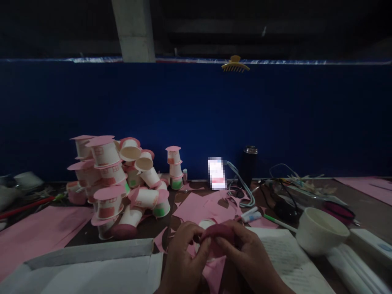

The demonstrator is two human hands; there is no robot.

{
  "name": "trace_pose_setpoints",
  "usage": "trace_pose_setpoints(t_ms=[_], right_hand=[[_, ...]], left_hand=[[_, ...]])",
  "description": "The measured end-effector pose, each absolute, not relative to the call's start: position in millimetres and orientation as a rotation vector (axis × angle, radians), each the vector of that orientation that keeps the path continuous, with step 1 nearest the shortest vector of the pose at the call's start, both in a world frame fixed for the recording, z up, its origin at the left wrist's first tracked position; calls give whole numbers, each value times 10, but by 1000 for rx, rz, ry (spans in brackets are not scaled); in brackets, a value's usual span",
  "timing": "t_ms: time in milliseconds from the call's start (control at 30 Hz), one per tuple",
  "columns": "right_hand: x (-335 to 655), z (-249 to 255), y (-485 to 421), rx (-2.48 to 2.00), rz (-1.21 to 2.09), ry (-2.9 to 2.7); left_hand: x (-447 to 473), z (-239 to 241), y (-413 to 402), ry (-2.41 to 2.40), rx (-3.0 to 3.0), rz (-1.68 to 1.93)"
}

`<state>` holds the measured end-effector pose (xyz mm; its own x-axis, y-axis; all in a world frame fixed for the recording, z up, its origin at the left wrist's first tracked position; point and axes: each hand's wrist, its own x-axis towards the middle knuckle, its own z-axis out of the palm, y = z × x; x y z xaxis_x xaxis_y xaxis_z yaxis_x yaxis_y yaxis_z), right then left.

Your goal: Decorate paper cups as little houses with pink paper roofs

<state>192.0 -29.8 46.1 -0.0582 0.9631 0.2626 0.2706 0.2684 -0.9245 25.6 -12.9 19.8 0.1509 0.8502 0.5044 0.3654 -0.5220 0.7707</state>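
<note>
At the middle of the near edge of the bench (pixel 366 194), the left hand (pixel 188 251) and the right hand (pixel 246 251) face each other around a dark pink paper piece (pixel 219 232), thumbs and forefingers pinched narrow on its two sides so that it curves between them. The remaining fingers are bent, and I cannot tell how much they touch. Just behind the piece, partly covered by it, shows a round white rim (pixel 206 223), and a pink scrap (pixel 215 271) lies below. Toward the near left corner sits an open white box (pixel 92 271); beyond it a heap of paper cups (pixel 108 173) with pink discs fills part of the left half, some stacked upright, others on their sides. Along the back edge, a slim tower of cups (pixel 175 169) stands apart from the heap, then a lit phone (pixel 216 174), its screen blurred, then a black bottle (pixel 248 168). Pink sheets (pixel 191 206) spread in front of the phone. Toward the near right corner, a pale cup (pixel 320 232) stands beside a printed page (pixel 286 251), while a blue partition (pixel 122 102) rises behind the back edge
</note>
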Motion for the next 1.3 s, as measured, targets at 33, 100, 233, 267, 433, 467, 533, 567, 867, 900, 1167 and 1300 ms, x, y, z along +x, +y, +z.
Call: trace_pose_setpoints(t_ms=[33,100,233,267,433,467,533,567,867,900,1167,1300], right_hand=[[1918,458,-296,-1172,886,-1535],[1922,438,-291,-1158,880,-1525],[1954,367,-273,-1174,735,-1547],[1961,350,-269,-1170,695,-1557],[1953,287,-256,-1125,552,-1608],[1947,279,-256,-1116,532,-1614],[1939,269,-255,-1081,491,-1627],[1937,268,-255,-1053,465,-1637],[2037,246,-283,-1000,-37,-1574],[2051,235,-288,-987,-73,-1586],[2074,137,-289,-919,-125,-1620],[2061,165,-217,-1137,231,-1384]], left_hand=[[254,184,-126,1156,1964,1379],[252,169,-127,1150,1962,1420],[245,183,-139,1095,2050,1475],[242,189,-140,1089,2080,1500],[233,206,-135,1079,2148,1584],[232,205,-136,1070,2155,1585],[230,196,-139,1044,2178,1585],[229,188,-142,1026,2196,1579],[259,220,-119,1122,1510,1342],[272,231,-114,1065,1382,1256],[353,176,-45,824,939,1001],[314,211,-24,825,911,1045]])
